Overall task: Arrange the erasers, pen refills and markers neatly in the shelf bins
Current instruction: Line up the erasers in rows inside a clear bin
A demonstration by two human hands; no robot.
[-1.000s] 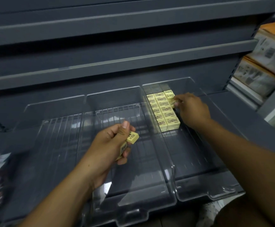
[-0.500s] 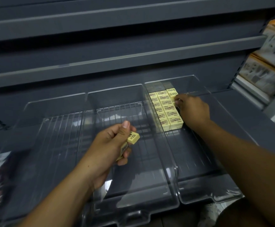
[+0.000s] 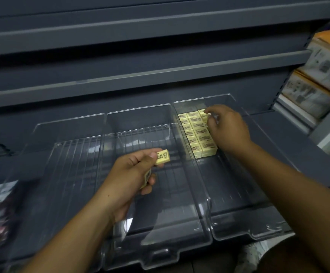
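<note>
Pinching the back eraser [image 3: 204, 113] at the far end of the eraser rows [image 3: 196, 134], packed along the left wall in the rear half of the clear right bin [image 3: 248, 232], using the curled fingertips of the right hand [image 3: 228, 131]. Gripping the spare erasers [image 3: 162, 157] in the left hand [image 3: 130, 174], one between thumb and forefinger, another lower in the fingers, above the middle bin [image 3: 140, 112]. Working at a dark grey shelf [image 3: 301, 154], near paper packs [image 3: 313, 91].
</note>
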